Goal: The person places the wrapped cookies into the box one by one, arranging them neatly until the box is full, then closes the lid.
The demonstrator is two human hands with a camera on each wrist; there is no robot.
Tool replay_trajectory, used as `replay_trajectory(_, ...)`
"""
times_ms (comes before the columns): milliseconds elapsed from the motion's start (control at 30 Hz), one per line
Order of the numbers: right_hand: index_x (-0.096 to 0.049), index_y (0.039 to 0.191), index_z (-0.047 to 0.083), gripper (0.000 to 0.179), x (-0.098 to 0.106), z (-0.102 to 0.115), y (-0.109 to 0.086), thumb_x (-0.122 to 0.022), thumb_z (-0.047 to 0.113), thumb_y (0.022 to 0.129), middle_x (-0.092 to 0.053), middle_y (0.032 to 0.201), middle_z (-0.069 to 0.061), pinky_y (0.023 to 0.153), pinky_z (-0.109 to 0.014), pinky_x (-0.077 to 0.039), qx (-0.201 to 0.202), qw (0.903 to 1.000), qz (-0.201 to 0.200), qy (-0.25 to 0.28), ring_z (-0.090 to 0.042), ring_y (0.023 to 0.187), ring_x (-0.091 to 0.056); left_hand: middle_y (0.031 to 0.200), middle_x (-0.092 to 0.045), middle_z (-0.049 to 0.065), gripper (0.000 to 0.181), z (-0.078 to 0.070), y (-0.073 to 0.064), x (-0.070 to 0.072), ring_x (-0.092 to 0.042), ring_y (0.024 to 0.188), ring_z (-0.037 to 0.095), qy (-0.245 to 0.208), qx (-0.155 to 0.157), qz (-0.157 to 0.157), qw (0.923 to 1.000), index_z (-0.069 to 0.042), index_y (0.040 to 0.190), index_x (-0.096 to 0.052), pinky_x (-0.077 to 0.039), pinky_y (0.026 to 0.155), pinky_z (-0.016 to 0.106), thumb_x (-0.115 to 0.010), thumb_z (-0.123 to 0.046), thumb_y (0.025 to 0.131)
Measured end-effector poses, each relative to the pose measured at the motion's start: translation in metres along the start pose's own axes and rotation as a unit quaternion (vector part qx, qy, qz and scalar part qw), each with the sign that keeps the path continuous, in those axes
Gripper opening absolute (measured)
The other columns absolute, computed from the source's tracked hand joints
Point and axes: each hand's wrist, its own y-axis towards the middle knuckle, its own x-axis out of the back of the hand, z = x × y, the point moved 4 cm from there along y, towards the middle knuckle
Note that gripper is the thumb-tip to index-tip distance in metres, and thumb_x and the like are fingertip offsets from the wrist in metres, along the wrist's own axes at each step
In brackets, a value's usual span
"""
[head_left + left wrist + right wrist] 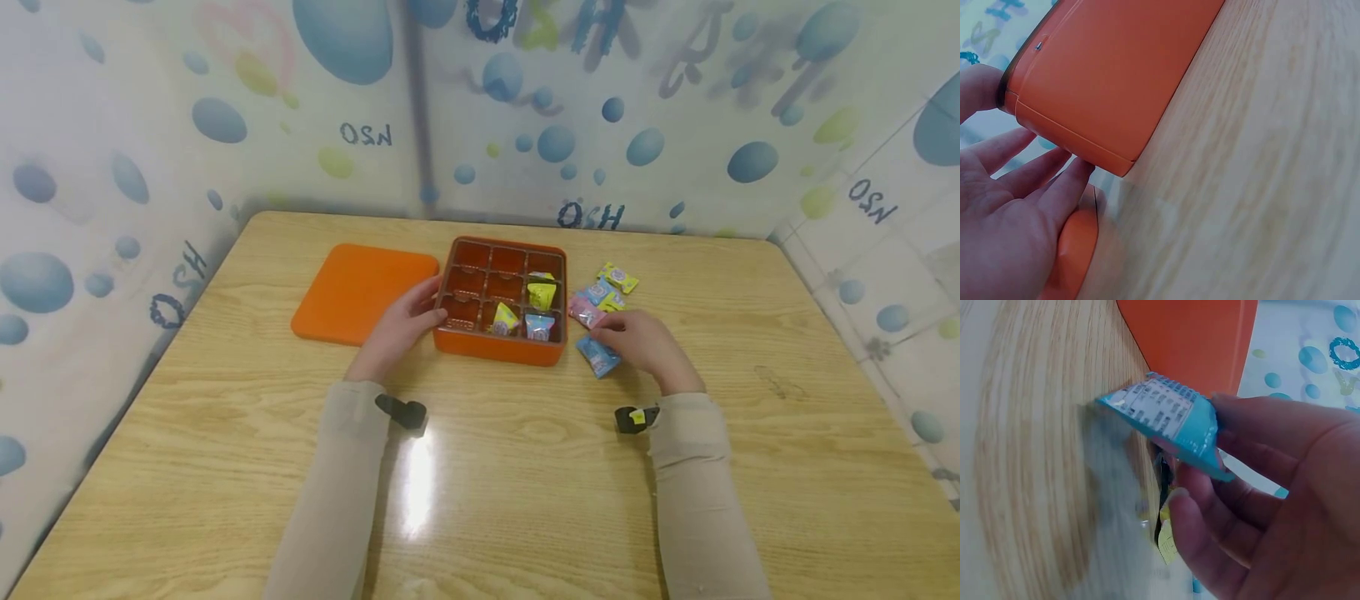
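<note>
An orange box (500, 346) with a brown divided tray inside sits in the middle of the table. My left hand (401, 329) holds its left side, the thumb hooked at the rim and the fingers (1075, 187) against the outer wall. Several wrapped candies lie in the tray, among them a yellow one (542, 295) and a light blue one (539, 327). Right of the box, my right hand (647, 342) pinches a blue candy packet (1169, 422), tilted over the table. Close by lie a pink candy (587, 312) and a yellow candy (618, 277).
An orange lid (363, 293) lies flat at the left of the box, beside my left hand. Another light blue candy (597, 292) is in the loose pile. Behind the wooden table (525, 483) stands a wall (465, 108) with bubble patterns.
</note>
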Motion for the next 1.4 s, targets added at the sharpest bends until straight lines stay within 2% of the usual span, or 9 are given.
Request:
replay_trajectory(167,-0.062,0.107,0.009,0.034,0.002,0.002,-0.001,-0.05,0.035,0.09,-0.058,0.099,-0.01,0.069,-0.034,-0.042,0.001,0.9999,-0.013,0.009,-0.023,0.084,-0.049,0.14,-0.033,0.012,0.055,0.002,0.002,0.001,-0.033,0.125,0.024,-0.006,0.003,-0.002,1.0,-0.01,0.139,-0.03,-0.029,0.101,0.04,-0.052,-0.009,0.089)
replay_trajectory(333,-0.062,0.1,0.009,0.03,0.005,0.003,-0.001,-0.049,0.035,0.09,-0.058,0.083,-0.007,0.06,-0.031,-0.041,0.011,0.9993,-0.029,0.023,-0.021,0.073,-0.051,0.138,-0.036,0.007,0.054,0.015,0.008,0.005,-0.036,0.124,0.019,-0.009,0.003,-0.01,0.9999,-0.015,0.139,-0.032,-0.03,0.1,0.038,-0.053,-0.01,0.089)
replay_trajectory(500,-0.061,0.096,0.01,0.029,0.008,0.004,-0.001,-0.048,0.035,0.091,-0.058,0.077,-0.006,0.058,-0.031,-0.04,0.02,0.9986,-0.041,0.027,-0.021,0.069,-0.051,0.137,-0.039,0.003,0.054,0.024,0.013,0.007,-0.038,0.122,0.015,0.002,-0.004,-0.016,0.9999,-0.019,0.138,-0.034,-0.033,0.098,0.035,-0.054,-0.013,0.089)
replay_trajectory(633,-0.061,0.093,0.01,0.032,0.009,0.005,-0.001,-0.046,0.039,0.091,-0.058,0.077,-0.007,0.058,-0.031,-0.04,0.027,0.9975,-0.054,0.037,-0.021,0.069,-0.051,0.138,-0.037,0.005,0.055,0.022,0.012,0.007,-0.037,0.124,0.018,0.004,-0.006,-0.009,0.9999,-0.018,0.139,-0.032,-0.032,0.099,0.037,-0.054,-0.013,0.089)
replay_trajectory(867,-0.059,0.098,0.011,0.035,0.016,0.01,-0.005,-0.044,0.042,0.091,-0.058,0.082,-0.007,0.062,-0.033,-0.043,0.028,0.9912,-0.093,0.09,-0.02,0.07,-0.055,0.14,-0.033,0.01,0.054,0.003,0.002,0.002,-0.034,0.125,0.022,-0.006,0.012,-0.007,0.9999,-0.012,0.139,-0.031,-0.029,0.101,0.039,-0.052,-0.009,0.089)
replay_trajectory(1100,-0.056,0.101,0.008,0.039,0.02,0.015,-0.01,-0.046,0.044,0.089,-0.06,0.083,-0.011,0.07,-0.04,-0.051,0.038,0.9724,-0.134,0.187,-0.02,0.07,-0.06,0.14,-0.034,0.009,0.054,0.002,0.001,0.001,-0.034,0.125,0.022,0.006,0.014,-0.01,0.9998,-0.013,0.139,-0.031,-0.028,0.101,0.039,-0.052,-0.01,0.09)
replay_trajectory(1233,-0.057,0.1,0.008,0.04,0.022,0.019,-0.011,-0.049,0.046,0.088,-0.06,0.085,-0.011,0.072,-0.037,-0.051,0.045,0.9621,-0.15,0.223,-0.02,0.073,-0.061,0.14,-0.033,0.009,0.054,0.003,0.001,0.001,-0.033,0.125,0.022,0.006,0.011,-0.009,0.9999,-0.012,0.139,-0.031,-0.028,0.102,0.039,-0.052,-0.01,0.09)
replay_trajectory(1300,-0.058,0.099,0.008,0.04,0.022,0.022,-0.012,-0.051,0.045,0.086,-0.061,0.086,-0.011,0.072,-0.033,-0.051,0.053,0.9541,-0.16,0.248,-0.02,0.073,-0.061,0.14,-0.033,0.01,0.054,0.003,0.002,0.001,-0.033,0.126,0.022,0.006,0.011,-0.007,0.9999,-0.012,0.139,-0.031,-0.028,0.102,0.039,-0.052,-0.01,0.09)
replay_trajectory(1400,-0.059,0.097,0.006,0.037,0.02,0.028,-0.011,-0.055,0.041,0.085,-0.063,0.085,-0.012,0.069,-0.029,-0.052,0.07,0.9369,-0.171,0.297,-0.022,0.074,-0.062,0.14,-0.033,0.011,0.054,0.002,0.002,0.001,-0.033,0.126,0.023,0.003,0.009,-0.003,0.9999,-0.012,0.139,-0.031,-0.028,0.101,0.04,-0.052,-0.01,0.09)
